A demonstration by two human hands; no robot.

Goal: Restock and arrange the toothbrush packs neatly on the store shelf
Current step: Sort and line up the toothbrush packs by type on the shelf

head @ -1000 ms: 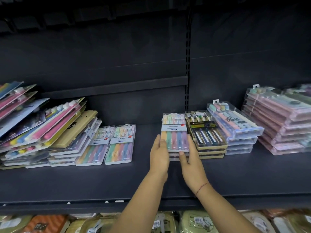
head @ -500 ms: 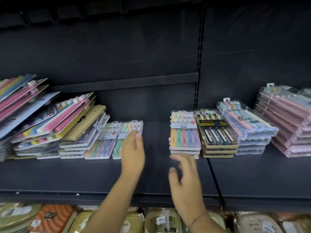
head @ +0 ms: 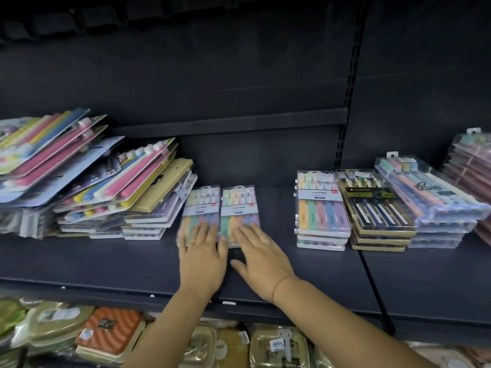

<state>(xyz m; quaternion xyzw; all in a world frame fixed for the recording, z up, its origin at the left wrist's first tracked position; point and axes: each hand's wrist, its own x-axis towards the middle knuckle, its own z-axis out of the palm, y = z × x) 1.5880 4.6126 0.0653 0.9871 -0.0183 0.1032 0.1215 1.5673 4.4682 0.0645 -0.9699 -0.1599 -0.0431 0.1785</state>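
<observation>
Two clear pastel toothbrush packs lie flat side by side on the dark shelf point(head: 265, 264). My left hand point(head: 203, 257) rests with straight fingers on the near end of the left pack point(head: 202, 205). My right hand point(head: 261, 257) lies flat on the near end of the right pack point(head: 240, 205). A neat stack of the same pastel packs point(head: 321, 211) stands further right, apart from both hands.
An untidy leaning heap of carded toothbrush packs point(head: 87, 181) crowds the left of the shelf. Right of the pastel stack sit a black-and-gold stack point(head: 377, 208), a clear "Big" stack point(head: 430, 197) and a pink stack point(head: 473, 166). Packaged goods point(head: 109, 333) fill the shelf below.
Both hands left the pastel stack at centre right and moved left. They now rest on the two loose packs beside the heap. The view shifted left too.
</observation>
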